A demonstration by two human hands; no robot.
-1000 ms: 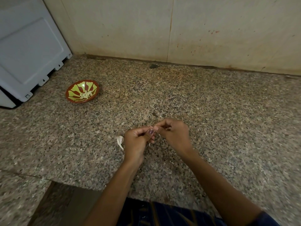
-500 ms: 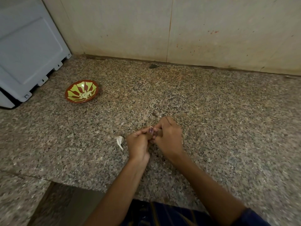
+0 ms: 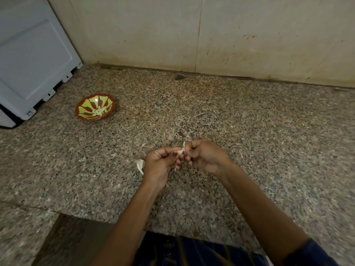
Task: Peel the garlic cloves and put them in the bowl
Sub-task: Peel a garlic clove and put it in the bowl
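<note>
Over the middle of the granite counter, my left hand pinches a small pale garlic clove between thumb and fingers. My right hand faces it and pinches a strip of the clove's papery skin that sticks up between the two hands. Another unpeeled garlic clove lies on the counter just left of my left hand. The red and green bowl stands at the far left, apart from both hands, with several peeled cloves inside.
A large white appliance fills the back left corner beside the bowl. A tiled wall runs along the back of the counter. Bits of dark skin lie just beyond my hands. The counter's front edge is near my body.
My hands were pressed together half a second ago; they have drawn slightly apart, and a strip of skin now shows lifted off the clove.
</note>
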